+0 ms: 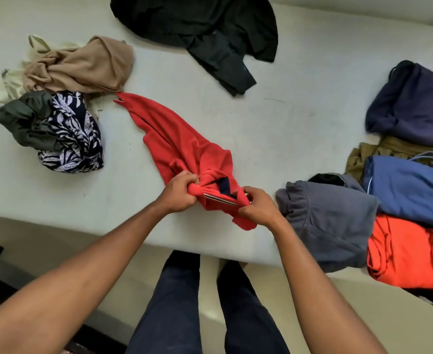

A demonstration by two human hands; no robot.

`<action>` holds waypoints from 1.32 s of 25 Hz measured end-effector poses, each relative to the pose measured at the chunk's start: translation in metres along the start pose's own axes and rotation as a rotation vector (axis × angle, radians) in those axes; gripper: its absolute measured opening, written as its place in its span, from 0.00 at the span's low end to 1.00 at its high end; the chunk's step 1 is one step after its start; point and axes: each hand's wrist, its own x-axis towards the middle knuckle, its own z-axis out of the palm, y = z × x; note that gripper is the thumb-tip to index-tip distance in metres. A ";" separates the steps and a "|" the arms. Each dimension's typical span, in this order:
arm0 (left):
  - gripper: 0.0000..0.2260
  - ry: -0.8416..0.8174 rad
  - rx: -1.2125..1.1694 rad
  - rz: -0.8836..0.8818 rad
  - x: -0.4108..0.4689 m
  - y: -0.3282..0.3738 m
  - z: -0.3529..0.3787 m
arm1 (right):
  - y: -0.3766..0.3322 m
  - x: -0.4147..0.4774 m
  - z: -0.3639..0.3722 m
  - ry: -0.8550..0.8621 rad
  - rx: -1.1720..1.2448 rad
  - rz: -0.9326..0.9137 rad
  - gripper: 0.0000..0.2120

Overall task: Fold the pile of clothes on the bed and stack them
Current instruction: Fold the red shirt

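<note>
A red polo shirt with a dark collar lies crumpled across the middle of the bed, stretching from the near edge up to the left. My left hand grips bunched red fabric beside the collar. My right hand grips the shirt at the collar's other side. Unfolded clothes lie on the left: a tan garment, a cream piece, a dark green one and a navy leaf-print one. A black garment sprawls at the far edge.
Folded clothes sit on the right: a grey piece, a blue one, an orange one, a dark purple one and an olive one. The near bed edge runs just above my legs.
</note>
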 end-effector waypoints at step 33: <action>0.52 0.308 -1.014 -0.424 -0.043 -0.037 -0.011 | -0.241 0.041 0.062 0.074 0.455 -0.591 0.16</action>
